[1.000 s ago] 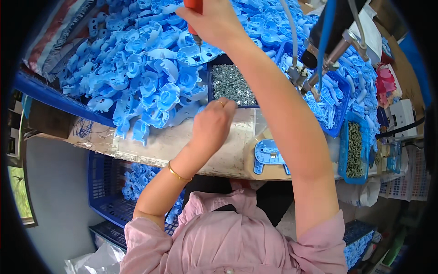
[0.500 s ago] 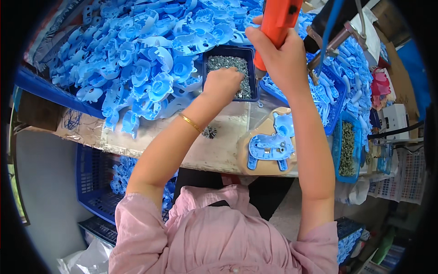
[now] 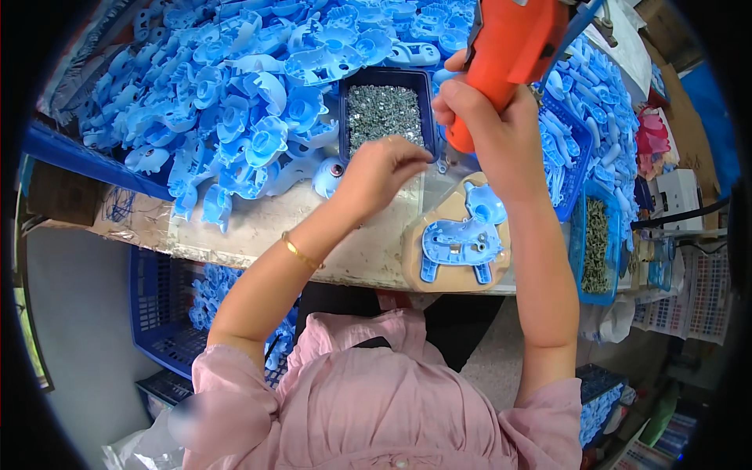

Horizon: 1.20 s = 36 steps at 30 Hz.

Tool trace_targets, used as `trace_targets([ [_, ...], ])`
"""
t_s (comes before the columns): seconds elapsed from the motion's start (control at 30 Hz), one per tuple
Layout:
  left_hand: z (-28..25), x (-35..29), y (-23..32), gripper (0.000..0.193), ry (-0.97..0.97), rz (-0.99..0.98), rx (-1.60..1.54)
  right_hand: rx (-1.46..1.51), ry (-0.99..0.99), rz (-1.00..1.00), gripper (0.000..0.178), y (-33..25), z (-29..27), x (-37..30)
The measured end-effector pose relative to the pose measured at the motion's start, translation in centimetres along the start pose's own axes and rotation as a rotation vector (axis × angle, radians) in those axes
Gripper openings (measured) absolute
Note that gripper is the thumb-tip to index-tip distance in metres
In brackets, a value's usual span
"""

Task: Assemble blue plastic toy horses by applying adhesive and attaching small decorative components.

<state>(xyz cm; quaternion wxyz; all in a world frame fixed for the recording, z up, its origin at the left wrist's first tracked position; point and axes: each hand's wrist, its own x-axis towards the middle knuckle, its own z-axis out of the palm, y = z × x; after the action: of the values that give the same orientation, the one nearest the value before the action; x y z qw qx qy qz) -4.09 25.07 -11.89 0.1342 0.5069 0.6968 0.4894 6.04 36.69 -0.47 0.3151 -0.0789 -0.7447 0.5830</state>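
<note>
My right hand (image 3: pixel 501 129) is wrapped round an orange electric screwdriver (image 3: pixel 513 51), its lower end tipped down above the bench. By the front edge of a dark blue tray (image 3: pixel 343 110) full of small metal screws (image 3: pixel 384 108) is my left hand (image 3: pixel 388 174). Its thumb and fingers are pinched together, and whatever sits between them is too small to make out. Just to the right of that hand, a light blue plastic toy half-shell (image 3: pixel 462 244), animal-shaped with legs, lies in a tan fixture (image 3: pixel 415 266). Small metal pieces show inside the shell.
Light blue shell parts (image 3: pixel 235 102) are heaped at the back left. On the right stand a blue basket (image 3: pixel 583 145) of slim blue parts and a blue box (image 3: pixel 599 298) of longer screws. A blue cable (image 3: pixel 583 27) hangs near the screwdriver. A blue crate (image 3: pixel 160 313) sits below the bench.
My left hand has come out of the screw tray toward me. My right hand and the screwdriver have shifted slightly right and down. A blue piece with an eye now shows beside my left wrist.
</note>
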Motion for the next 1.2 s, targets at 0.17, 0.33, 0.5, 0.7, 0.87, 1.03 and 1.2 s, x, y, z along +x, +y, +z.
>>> trace_targets([
  [0.17, 1.2, -2.8, 1.6, 0.014, 0.043, 0.304, 0.135, 0.109, -0.017, -0.003, 0.027, -0.9, 0.5, -2.5],
  [0.33, 1.8, -3.2, 2.3, 0.017, 0.035, 0.331, 0.126, 0.246, -0.022, -0.054, 0.026, -0.2, -0.1, -3.2],
  [0.5, 2.3, -3.4, 2.5, 0.019, 0.009, 0.344, 0.114, 0.269, -0.014, -0.027, 0.026, 0.2, -0.3, -3.9],
  [0.7, 2.2, -4.2, 2.8, 0.028, -0.104, 0.356, 0.052, 0.241, -0.071, 0.009, 0.023, 0.0, -0.6, -5.0],
  [0.87, 1.9, -5.2, 3.9, 0.068, -0.118, 0.273, 0.347, 0.093, -0.052, 0.056, 0.029, 2.1, -0.9, -6.9],
  [1.03, 3.2, -6.5, 3.3, 0.073, -0.16, 0.221, 0.393, 0.184, -0.014, 0.071, 0.029, 3.5, -0.6, -7.6],
  [1.2, 3.5, -6.7, 3.1, 0.072, -0.179, 0.206, 0.402, 0.165, 0.008, 0.092, 0.028, 4.6, -0.6, -8.1],
])
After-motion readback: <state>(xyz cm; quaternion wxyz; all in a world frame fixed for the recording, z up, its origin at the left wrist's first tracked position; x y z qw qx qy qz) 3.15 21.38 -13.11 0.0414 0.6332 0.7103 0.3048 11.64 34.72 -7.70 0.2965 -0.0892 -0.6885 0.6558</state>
